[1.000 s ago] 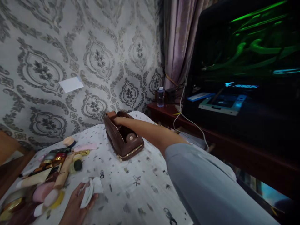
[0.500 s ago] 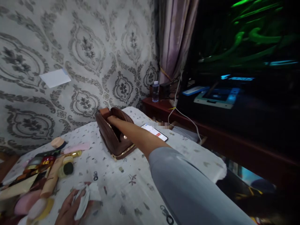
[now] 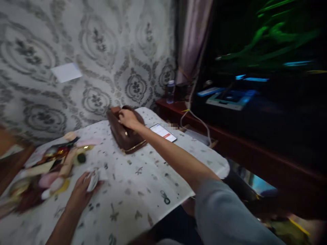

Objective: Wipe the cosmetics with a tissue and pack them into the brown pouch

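A brown zippered bag (image 3: 119,131) sits on the white patterned cloth (image 3: 143,170). My right hand (image 3: 127,118) is at the bag's top opening with its fingers curled; whatever they grip, if anything, is hidden. At the lower left my left hand (image 3: 82,187) is closed around a crumpled white tissue (image 3: 93,180). Many cosmetic items lie heaped left of it, among them a pink sponge (image 3: 46,180) and a yellow-rimmed puff (image 3: 56,184). Right of the bag lies a phone (image 3: 163,132) with its screen lit.
A clear bottle (image 3: 170,92) stands on the dark red desk (image 3: 176,108) at the back. White cables (image 3: 195,117) hang over its edge. A large dark screen (image 3: 242,51) fills the right side, and a wooden edge (image 3: 15,163) is at the left.
My right hand has come up out of the bag's inside to its top opening. The view has shifted, and more of my left forearm shows, its hand still on the tissue.
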{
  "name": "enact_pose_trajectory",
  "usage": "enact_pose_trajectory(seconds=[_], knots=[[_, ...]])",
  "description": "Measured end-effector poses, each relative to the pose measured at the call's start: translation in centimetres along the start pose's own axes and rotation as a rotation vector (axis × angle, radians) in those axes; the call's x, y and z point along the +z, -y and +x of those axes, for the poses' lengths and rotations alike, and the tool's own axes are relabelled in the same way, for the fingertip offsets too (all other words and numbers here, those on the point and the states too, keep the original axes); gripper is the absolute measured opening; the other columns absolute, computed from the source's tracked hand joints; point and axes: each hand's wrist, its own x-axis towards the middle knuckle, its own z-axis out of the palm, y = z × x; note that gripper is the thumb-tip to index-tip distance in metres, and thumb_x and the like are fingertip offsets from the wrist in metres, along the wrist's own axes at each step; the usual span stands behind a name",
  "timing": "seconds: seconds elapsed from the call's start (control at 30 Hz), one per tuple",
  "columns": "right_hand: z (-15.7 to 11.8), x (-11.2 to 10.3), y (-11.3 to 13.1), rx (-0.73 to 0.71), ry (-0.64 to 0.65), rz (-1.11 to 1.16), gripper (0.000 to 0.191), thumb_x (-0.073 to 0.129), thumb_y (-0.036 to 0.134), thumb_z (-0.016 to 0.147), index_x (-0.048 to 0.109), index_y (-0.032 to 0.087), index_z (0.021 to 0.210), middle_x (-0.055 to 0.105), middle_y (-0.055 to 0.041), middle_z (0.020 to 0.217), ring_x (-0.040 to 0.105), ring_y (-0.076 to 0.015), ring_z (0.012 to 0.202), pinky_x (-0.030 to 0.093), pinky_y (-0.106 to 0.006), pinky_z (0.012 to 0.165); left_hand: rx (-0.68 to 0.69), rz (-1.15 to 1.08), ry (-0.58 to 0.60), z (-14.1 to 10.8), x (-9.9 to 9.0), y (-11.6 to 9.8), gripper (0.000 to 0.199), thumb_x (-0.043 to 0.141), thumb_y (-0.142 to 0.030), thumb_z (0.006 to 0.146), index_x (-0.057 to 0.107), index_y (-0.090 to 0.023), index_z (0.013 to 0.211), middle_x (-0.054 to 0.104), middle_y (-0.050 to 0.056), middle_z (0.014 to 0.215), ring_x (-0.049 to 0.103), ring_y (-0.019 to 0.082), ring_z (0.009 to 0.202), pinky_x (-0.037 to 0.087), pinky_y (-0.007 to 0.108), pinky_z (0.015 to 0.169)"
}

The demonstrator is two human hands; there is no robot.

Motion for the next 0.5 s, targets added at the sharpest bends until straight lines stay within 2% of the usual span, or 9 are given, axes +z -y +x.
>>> enact_pose_trajectory(seconds=[0.03, 0.07, 0.1, 0.13, 0.17, 0.23, 0.3, 0.4, 0.5], knots=[[-1.7, 0.4, 0.2, -0.046, -0.079, 0.024, 0.036, 0.034, 0.016, 0.099, 0.057, 0.011, 0.128, 0.060, -0.0153, 0.132, 0.056, -0.0226, 0.121, 0.044, -0.033, 0.102, 0.008, -0.022, 0.024, -0.2, 0.2, 0.0, 0.049, 0.085, -0.041, 0.054, 0.061, -0.020, 0.091, 0.071, 0.003, 0.094, 0.070, 0.016, 0.071, 0.057, 0.024, 0.061], [-3.5, 1.0, 0.3, -0.140, -0.242, 0.092, 0.035, 0.036, 0.018, 0.099, 0.058, 0.011, 0.125, 0.061, -0.0148, 0.128, 0.058, -0.0216, 0.117, 0.044, -0.031, 0.102, 0.020, -0.041, 0.011, -0.3, 0.3, 0.1, 0.051, 0.086, -0.042, 0.054, 0.061, -0.020, 0.093, 0.071, 0.003, 0.093, 0.068, 0.015, 0.068, 0.055, 0.023, 0.057], [-5.1, 1.9, 0.3, -0.248, -0.348, 0.173, 0.032, 0.038, 0.020, 0.098, 0.061, 0.011, 0.120, 0.063, -0.0142, 0.121, 0.059, -0.0211, 0.112, 0.045, -0.030, 0.099, 0.035, -0.057, 0.015, -0.2, 0.3, 0.2, 0.054, 0.086, -0.044, 0.053, 0.061, -0.019, 0.094, 0.070, 0.003, 0.089, 0.067, 0.014, 0.064, 0.053, 0.022, 0.053], [-6.6, 3.0, 0.3, -0.350, -0.399, 0.250, 0.031, 0.039, 0.022, 0.098, 0.063, 0.012, 0.114, 0.065, -0.0131, 0.113, 0.061, -0.0208, 0.106, 0.047, -0.031, 0.096, 0.070, -0.049, 0.111, -0.1, 0.3, 0.3, 0.056, 0.085, -0.048, 0.055, 0.060, -0.018, 0.096, 0.069, 0.002, 0.085, 0.065, 0.013, 0.060, 0.050, 0.021, 0.051], [-7.9, 4.2, 0.2, -0.439, -0.392, 0.310, 0.030, 0.040, 0.025, 0.098, 0.065, 0.013, 0.109, 0.066, -0.0118, 0.105, 0.062, -0.0207, 0.100, 0.048, -0.031, 0.092, 0.127, -0.020, 0.194, 0.0, 0.2, 0.5, 0.058, 0.082, -0.054, 0.059, 0.059, -0.017, 0.096, 0.067, 0.001, 0.081, 0.063, 0.012, 0.058, 0.047, 0.020, 0.049], [-9.7, 7.2, 0.3, -0.528, -0.283, 0.389, 0.027, 0.043, 0.026, 0.095, 0.067, 0.016, 0.102, 0.066, -0.0092, 0.093, 0.062, -0.0194, 0.086, 0.049, -0.031, 0.082, 0.178, -0.007, 0.182, 0.3, 0.0, 0.7, 0.060, 0.079, -0.060, 0.059, 0.059, -0.016, 0.094, 0.064, -0.001, 0.075, 0.061, 0.011, 0.056, 0.044, 0.019, 0.048], [-10.7, 10.4, 0.8, -0.497, -0.119, 0.461, 0.024, 0.046, 0.024, 0.091, 0.067, 0.016, 0.100, 0.066, -0.0079, 0.089, 0.061, -0.0179, 0.078, 0.050, -0.030, 0.075, 0.215, 0.024, 0.159, 0.5, -0.2, 0.8, 0.058, 0.076, -0.062, 0.064, 0.059, -0.016, 0.095, 0.060, -0.002, 0.070, 0.060, 0.011, 0.055, 0.040, 0.018, 0.046], [-11.0, 14.6, 1.8, -0.284, 0.117, 0.576, 0.021, 0.053, 0.019, 0.081, 0.068, 0.017, 0.096, 0.067, -0.0040, 0.080, 0.060, -0.0165, 0.074, 0.049, -0.027, 0.068, 0.287, 0.109, 0.144, 0.5, -0.8, 0.8, 0.049, 0.069, -0.060, 0.072, 0.058, -0.016, 0.093, 0.056, -0.004, 0.064, 0.058, 0.012, 0.053, 0.035, 0.018, 0.044], [-10.8, 17.4, 2.4, -0.119, 0.237, 0.666, 0.022, 0.052, 0.020, 0.078, 0.066, 0.017, 0.094, 0.062, 0.0011, 0.064, 0.058, -0.0145, 0.057, 0.046, -0.024, 0.054, 0.389, 0.229, 0.108, 1.0, -2.2, 0.2, 0.039, 0.066, -0.054, 0.078, 0.058, -0.017, 0.087, 0.055, -0.004, 0.065, 0.052, 0.010, 0.053, 0.035, 0.019, 0.046]])
